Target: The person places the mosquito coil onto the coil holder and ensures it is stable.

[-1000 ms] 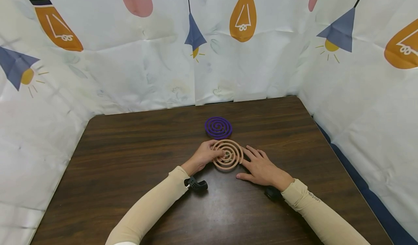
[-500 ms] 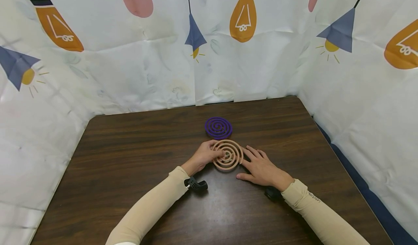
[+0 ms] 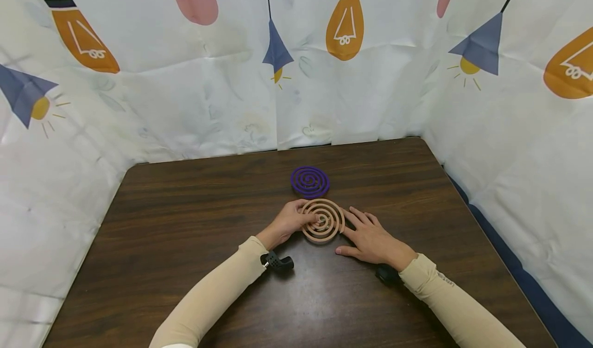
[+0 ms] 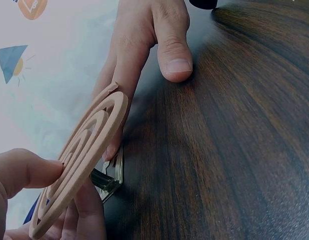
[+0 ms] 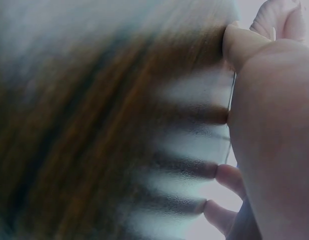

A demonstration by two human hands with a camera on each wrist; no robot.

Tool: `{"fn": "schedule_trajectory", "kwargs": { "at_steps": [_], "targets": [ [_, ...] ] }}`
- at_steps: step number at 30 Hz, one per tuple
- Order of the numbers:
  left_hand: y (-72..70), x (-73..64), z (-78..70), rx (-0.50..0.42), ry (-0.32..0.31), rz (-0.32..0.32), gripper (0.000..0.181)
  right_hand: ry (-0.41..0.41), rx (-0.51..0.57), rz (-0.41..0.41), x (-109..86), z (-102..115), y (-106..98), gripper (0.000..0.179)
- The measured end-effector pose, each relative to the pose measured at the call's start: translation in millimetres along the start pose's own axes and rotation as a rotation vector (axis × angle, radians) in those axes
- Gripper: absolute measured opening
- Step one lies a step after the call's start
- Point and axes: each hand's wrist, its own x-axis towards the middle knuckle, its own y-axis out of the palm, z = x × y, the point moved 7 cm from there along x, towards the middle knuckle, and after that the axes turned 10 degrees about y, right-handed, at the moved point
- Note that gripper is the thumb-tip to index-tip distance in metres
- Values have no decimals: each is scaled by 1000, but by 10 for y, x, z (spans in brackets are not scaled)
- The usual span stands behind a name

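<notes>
My left hand (image 3: 287,222) pinches a tan mosquito coil (image 4: 89,171), its thumb on the inner rings and its other fingers behind. In the left wrist view the coil stands tilted on edge, with a small metal coil stand (image 4: 112,185) showing just under it. My right hand (image 3: 370,240) lies palm down with spread, mostly straight fingers. One of its fingertips comes right to the stand beneath the coil, while the thumb rests on the tabletop. Seen from the right wrist, its fingertips (image 5: 224,182) meet the dark table surface.
A purple mosquito coil (image 3: 309,196) lies just beyond the tan one, toward the back of the brown wood-grain table (image 3: 199,209). A white curtain (image 3: 222,96) printed with lamps and bulbs hangs along the back and sides. Black wrist cameras (image 3: 280,262) sit under both wrists.
</notes>
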Motion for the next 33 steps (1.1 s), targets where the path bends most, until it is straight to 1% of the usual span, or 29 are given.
{"fn": "schedule_trajectory", "kwargs": {
  "at_steps": [10, 19, 33],
  "targets": [
    [-6, 4, -4, -5, 0, 0, 54, 2, 0, 20, -1, -8, -4, 73],
    [-6, 22, 9, -11, 0, 12, 55, 1, 5, 25, 6, -17, 12, 73],
    [-11, 8, 21, -28, -9, 19, 57, 11, 3, 38, 3, -21, 33, 74]
  ]
}}
